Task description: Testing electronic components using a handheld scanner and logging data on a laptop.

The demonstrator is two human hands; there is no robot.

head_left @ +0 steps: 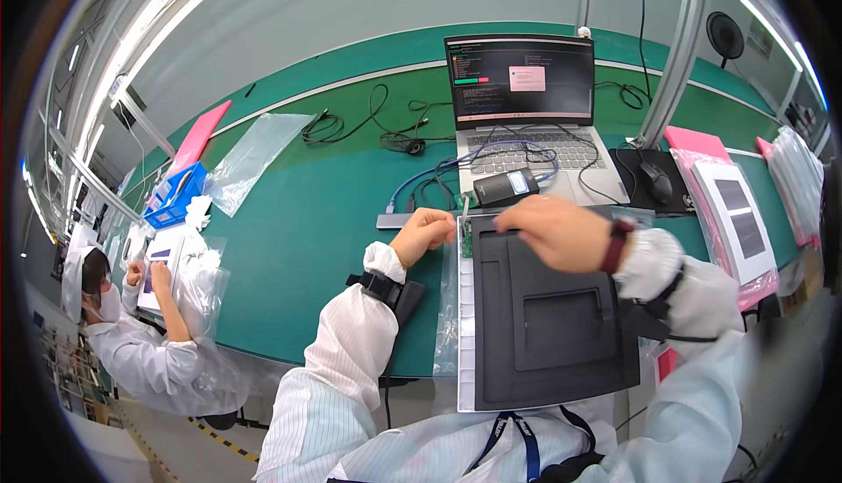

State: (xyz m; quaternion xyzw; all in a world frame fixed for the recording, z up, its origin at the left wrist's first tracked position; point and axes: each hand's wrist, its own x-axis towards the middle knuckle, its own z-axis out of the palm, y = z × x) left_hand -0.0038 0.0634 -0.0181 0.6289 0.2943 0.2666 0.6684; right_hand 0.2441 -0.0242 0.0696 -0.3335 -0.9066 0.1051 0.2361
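Note:
Before me lies a panel with a black, stepped back (553,316) and a white ribbed edge (467,334) down its left side. A narrow green circuit board (466,239) sits at its upper left corner. Beside that corner, my left hand (425,236) is closed with its fingers curled together; what they hold, if anything, is hidden. My right hand (561,233) is over the panel's top edge, fingers bent and pointing left toward the board, their grip unclear. Just beyond, a black box-shaped adapter (504,188) with a white label rests against the laptop's front.
An open laptop (526,88) stands behind the panel, with blue and black cables across its keyboard. A mouse (656,183) and a white framed panel (737,220) lie to the right. At left are a clear plastic bag (259,159), a blue bin (175,198) and a co-worker (149,343).

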